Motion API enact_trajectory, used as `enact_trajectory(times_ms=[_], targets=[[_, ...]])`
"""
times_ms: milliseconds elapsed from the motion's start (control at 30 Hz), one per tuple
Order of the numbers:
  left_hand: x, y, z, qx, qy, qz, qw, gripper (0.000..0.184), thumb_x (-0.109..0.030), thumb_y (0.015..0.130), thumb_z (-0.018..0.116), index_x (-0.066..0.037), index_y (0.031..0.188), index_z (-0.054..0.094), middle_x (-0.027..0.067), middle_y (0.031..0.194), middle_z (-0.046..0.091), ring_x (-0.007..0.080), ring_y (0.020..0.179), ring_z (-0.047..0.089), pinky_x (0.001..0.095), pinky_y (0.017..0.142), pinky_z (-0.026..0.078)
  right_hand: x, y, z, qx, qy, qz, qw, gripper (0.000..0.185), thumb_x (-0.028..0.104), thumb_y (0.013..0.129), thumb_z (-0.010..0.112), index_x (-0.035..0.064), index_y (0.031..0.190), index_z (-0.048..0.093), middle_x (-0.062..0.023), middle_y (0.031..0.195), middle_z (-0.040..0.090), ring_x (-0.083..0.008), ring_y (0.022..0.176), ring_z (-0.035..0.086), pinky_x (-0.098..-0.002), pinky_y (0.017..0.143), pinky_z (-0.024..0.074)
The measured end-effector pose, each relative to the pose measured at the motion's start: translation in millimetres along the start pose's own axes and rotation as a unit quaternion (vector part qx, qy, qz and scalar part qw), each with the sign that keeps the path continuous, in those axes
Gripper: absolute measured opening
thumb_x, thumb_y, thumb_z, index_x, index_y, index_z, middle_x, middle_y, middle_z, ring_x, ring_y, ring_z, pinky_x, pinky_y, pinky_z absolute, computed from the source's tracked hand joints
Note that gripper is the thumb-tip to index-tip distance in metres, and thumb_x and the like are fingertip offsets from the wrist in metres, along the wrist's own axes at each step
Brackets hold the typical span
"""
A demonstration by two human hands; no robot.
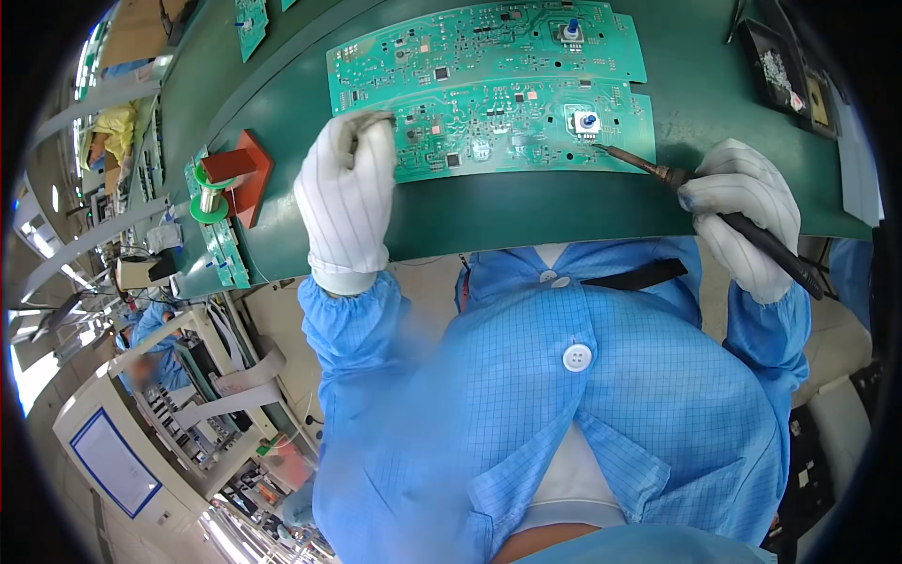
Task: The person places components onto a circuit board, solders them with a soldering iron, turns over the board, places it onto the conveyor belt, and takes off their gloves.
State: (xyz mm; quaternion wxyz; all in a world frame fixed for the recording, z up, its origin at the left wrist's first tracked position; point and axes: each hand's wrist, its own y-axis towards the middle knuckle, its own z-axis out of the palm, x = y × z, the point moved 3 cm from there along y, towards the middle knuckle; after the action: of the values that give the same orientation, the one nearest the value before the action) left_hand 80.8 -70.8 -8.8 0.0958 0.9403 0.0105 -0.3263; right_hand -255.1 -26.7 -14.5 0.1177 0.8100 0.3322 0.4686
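My right hand [747, 211], in a white striped glove, is wrapped around a soldering iron [665, 173]. The iron's tip touches or hovers just below a white part with a blue shaft [587, 122] on the nearer green circuit board [517, 146]; contact cannot be told. Behind it lies a second circuit board [479, 47], edge to edge with the first, with a similar blue-shafted part [571, 31]. My left hand [348, 197], also gloved, is closed in a pinch over the nearer board's left end. Whatever its darkened fingertips hold is hidden.
A solder spool [209, 202] sits on a red stand [249, 179] at the left of the green table [442, 221]. Other circuit boards [225, 254] lie beside it. At the right stands a black tray [775, 70] of small parts. A co-worker [155, 343] is at far left.
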Motion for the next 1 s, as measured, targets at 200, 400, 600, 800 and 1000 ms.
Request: enact_trajectory(times_ms=[200, 400, 600, 800, 1000], targets=[[16.0, 2.5, -14.5, 0.002, 0.039, -0.002, 0.999, 0.019, -0.016, 0.095, 0.057, 0.000, 0.102, 0.067, 0.0122, 0.075, 0.064, 0.0202, 0.062, 0.061, 0.0317, 0.061, 0.049, -0.4, 1.7, 2.1, 0.012, -0.002, 0.019, 1.000, 0.021, 0.005, 0.067, 0.066, 0.0008, 0.088, 0.069, -0.0117, 0.084, 0.071, -0.0270, 0.067, 0.062, -0.0373, 0.064, 0.0494], [44.8, 14.7, -16.6, -0.077, 0.253, 0.133, 0.955, 0.025, -0.025, 0.095, 0.061, -0.002, 0.105, 0.063, 0.0137, 0.087, 0.067, 0.0251, 0.078, 0.066, 0.0340, 0.069, 0.051, -2.7, -0.1, -1.3, 0.008, 0.013, 0.024, 1.000, 0.022, 0.003, 0.067, 0.065, -0.0002, 0.089, 0.068, -0.0119, 0.081, 0.069, -0.0271, 0.068, 0.062, -0.0371, 0.064, 0.0492], [67.4, 31.9, -11.2, 0.014, 0.001, -0.079, 0.997, 0.033, -0.020, 0.091, 0.067, 0.003, 0.111, 0.055, 0.0143, 0.105, 0.067, 0.0191, 0.090, 0.064, 0.0323, 0.080, 0.051, -10.7, -31.0, -37.6, -0.115, -0.079, 0.186, 0.973, 0.018, -0.001, 0.083, 0.060, -0.0027, 0.099, 0.068, -0.0140, 0.094, 0.070, -0.0197, 0.080, 0.064, -0.0321, 0.073, 0.0503], [62.2, 18.0, 0.8, 0.060, -0.200, -0.100, 0.973, 0.028, -0.015, 0.091, 0.068, 0.003, 0.104, 0.051, 0.0106, 0.103, 0.063, 0.0103, 0.085, 0.057, 0.0258, 0.070, 0.050, -55.0, -76.5, -75.8, -0.144, -0.523, 0.106, 0.833, 0.029, -0.005, 0.089, 0.063, -0.0010, 0.117, 0.068, -0.0170, 0.120, 0.066, -0.0278, 0.108, 0.068, -0.0343, 0.094, 0.0571], [21.3, -3.7, 26.9, 0.097, -0.230, -0.133, 0.959, 0.030, -0.014, 0.090, 0.070, 0.004, 0.104, 0.050, 0.0103, 0.099, 0.063, 0.0095, 0.077, 0.059, 0.0239, 0.057, 0.049, -83.9, -102.3, -86.9, -0.262, -0.444, 0.137, 0.846, 0.033, -0.003, 0.090, 0.062, 0.0027, 0.123, 0.067, -0.0138, 0.123, 0.064, -0.0232, 0.107, 0.070, -0.0303, 0.092, 0.0594]])
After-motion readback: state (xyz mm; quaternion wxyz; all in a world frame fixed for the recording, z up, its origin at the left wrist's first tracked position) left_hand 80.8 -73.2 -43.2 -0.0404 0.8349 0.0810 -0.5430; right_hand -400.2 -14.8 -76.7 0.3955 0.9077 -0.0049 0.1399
